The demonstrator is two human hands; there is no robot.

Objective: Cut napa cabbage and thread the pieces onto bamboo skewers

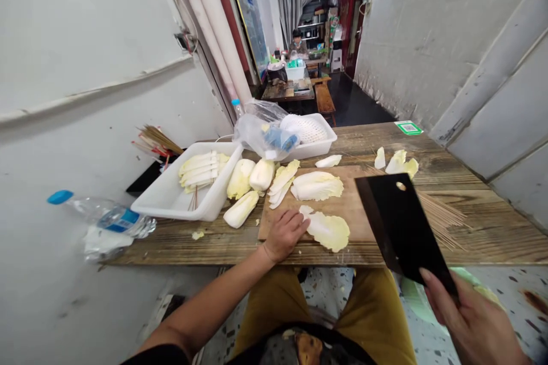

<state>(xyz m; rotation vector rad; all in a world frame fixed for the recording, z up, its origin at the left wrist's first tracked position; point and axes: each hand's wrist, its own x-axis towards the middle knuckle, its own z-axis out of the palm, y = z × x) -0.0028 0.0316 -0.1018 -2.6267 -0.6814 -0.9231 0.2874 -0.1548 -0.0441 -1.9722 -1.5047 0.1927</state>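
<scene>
My right hand (479, 313) grips a black cleaver (398, 222), its broad blade raised over the right end of the wooden cutting board (359, 214). Fingers curled, my left hand (287, 234) rests at the board's near left and holds the stem end of a flat napa cabbage leaf (329, 231). Just behind lies a cabbage half (317, 186). Several cut leaves (282, 181) overlap at the board's left edge. Beside the board are small cabbage hearts (242, 209). My left fingertips are partly hidden.
A white tub (214, 208) on the left holds skewered cabbage pieces (205, 168). Bamboo skewers (440, 219) lie behind the cleaver. Leaf scraps (398, 162) sit at the far right. A plastic bag (261, 131) and second tub (327, 137) stand behind; a water bottle (115, 217) lies left.
</scene>
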